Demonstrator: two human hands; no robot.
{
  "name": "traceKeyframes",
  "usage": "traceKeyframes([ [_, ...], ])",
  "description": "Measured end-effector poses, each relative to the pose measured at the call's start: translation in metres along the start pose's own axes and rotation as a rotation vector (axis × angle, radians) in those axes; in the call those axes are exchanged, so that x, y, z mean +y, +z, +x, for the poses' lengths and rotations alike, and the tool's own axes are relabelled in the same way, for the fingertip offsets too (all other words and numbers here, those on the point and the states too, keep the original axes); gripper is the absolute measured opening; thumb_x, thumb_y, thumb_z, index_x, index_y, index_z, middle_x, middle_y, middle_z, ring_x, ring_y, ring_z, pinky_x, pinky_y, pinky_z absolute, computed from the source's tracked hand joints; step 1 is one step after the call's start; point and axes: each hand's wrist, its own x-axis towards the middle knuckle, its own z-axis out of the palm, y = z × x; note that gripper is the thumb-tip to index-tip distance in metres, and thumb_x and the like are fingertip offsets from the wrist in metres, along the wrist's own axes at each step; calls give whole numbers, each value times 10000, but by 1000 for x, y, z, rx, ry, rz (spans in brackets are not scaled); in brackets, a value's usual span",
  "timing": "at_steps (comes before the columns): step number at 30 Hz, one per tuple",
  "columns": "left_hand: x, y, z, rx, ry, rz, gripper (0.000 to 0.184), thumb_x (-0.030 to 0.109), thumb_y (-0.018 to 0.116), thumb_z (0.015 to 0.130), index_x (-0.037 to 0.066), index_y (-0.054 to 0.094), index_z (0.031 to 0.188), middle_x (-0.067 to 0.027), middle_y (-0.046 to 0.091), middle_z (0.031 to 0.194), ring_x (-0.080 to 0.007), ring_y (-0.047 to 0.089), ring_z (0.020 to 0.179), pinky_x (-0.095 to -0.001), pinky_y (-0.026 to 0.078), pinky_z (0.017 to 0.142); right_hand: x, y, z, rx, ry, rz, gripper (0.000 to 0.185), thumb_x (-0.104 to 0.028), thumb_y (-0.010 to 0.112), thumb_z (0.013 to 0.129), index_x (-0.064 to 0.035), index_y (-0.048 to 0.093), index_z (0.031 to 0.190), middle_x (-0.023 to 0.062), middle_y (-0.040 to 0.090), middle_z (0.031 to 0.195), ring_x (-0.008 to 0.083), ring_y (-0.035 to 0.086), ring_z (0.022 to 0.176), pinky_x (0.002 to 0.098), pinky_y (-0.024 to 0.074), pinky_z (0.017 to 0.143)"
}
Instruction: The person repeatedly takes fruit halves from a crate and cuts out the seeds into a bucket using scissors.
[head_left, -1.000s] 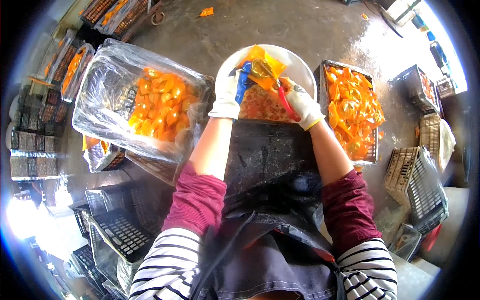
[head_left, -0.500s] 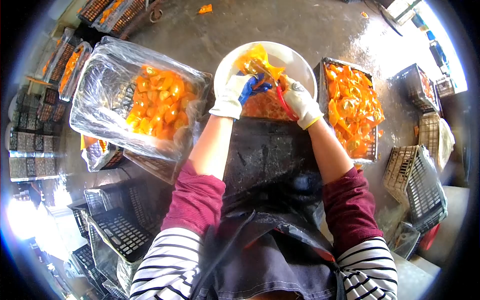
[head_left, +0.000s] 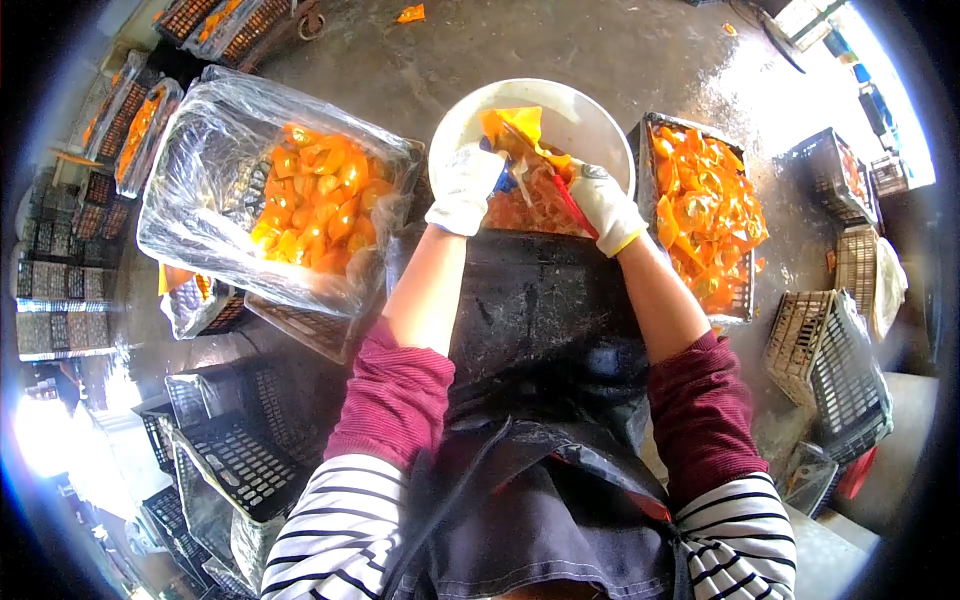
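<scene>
My left hand (head_left: 467, 190), in a white glove with blue on the fingers, is closed on a glossy orange piece of produce (head_left: 515, 124) over a white tub (head_left: 597, 135). The piece's exact kind is unclear. My right hand (head_left: 603, 206), in a white glove, grips a red-handled tool (head_left: 574, 206) that points toward that piece. Its working end is partly hidden, so I cannot tell whether it is scissors or a knife. Wet reddish-orange scraps (head_left: 535, 205) lie in the tub beneath both hands.
To the left, a plastic-lined crate (head_left: 190, 215) holds smooth orange pieces (head_left: 325, 195). At right, another crate (head_left: 742, 290) is heaped with flatter orange pieces (head_left: 705, 215). Black crates (head_left: 240, 465) stand lower left, pale crates (head_left: 800, 340) at right. An orange scrap (head_left: 411, 14) lies on the floor.
The orange piece has tipped and now shows a flat, opened-out surface. My left hand has turned, hiding more of its blue fingers. The red handle has straightened in view.
</scene>
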Motion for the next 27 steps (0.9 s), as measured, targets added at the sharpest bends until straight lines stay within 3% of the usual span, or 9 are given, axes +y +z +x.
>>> traceKeyframes([
  [3,7,-7,-2,51,13,0,385,300,617,851,4,628,1098,-164,663,1051,-286,616,988,-332,449,881,-51,-16,-23,-66,77,-23,257,-140,525,929,-24,613,1141,110,635,1077,211,582,950,297,469,834],
  [6,-1,6,10,-29,113,-944,390,317,680,840,94,604,1151,-74,645,1031,-149,599,950,-266,491,757,-28,-10,-12,3,85,64,300,-253,648,848,-39,658,1058,99,662,892,179,607,789,310,470,715],
  [7,32,-21,-9,-100,-61,-1145,418,316,701,836,77,590,1162,-50,636,1033,-146,586,881,-262,484,752,-26,-10,-10,-24,92,99,305,-262,658,841,-37,658,1046,94,657,869,175,607,761,308,468,681],
  [9,20,-10,2,-51,-72,-1047,412,293,702,839,55,588,1156,-56,641,1026,-149,585,862,-263,481,752,-23,-11,-9,-79,108,170,318,-281,677,825,-32,657,1022,85,648,824,167,609,704,304,466,614],
  [12,15,-9,3,41,40,-903,399,278,689,852,25,590,1144,-67,648,1008,-155,582,846,-267,476,748,-9,-5,-6,8,-110,65,298,-287,682,826,-33,656,979,63,633,777,143,595,608,282,441,521],
  [16,6,-1,7,126,77,-633,359,249,671,866,5,602,1119,-87,656,973,-159,583,839,-272,472,745,-32,-12,-18,-105,128,317,285,-285,667,841,-47,655,997,67,644,794,132,597,612,269,441,531],
  [22,26,-14,-6,38,-182,-851,310,187,676,860,2,614,1101,-80,659,927,-157,583,844,-274,478,755,-45,-16,-21,-72,190,220,265,-256,622,866,-48,650,1029,89,655,786,174,619,663,298,465,594],
  [24,6,5,9,65,-94,-789,339,190,685,851,12,601,1127,-84,651,967,-165,582,884,-274,482,788,-22,-7,-11,42,31,75,281,-268,606,869,-39,649,1026,107,654,760,212,628,682,331,475,626],
  [27,11,4,6,34,108,-747,431,205,706,831,29,557,1195,-86,623,1063,-176,571,969,-266,478,848,-20,-10,-7,79,72,-88,319,-293,587,866,-32,648,1038,152,667,811,270,639,762,368,475,684],
])
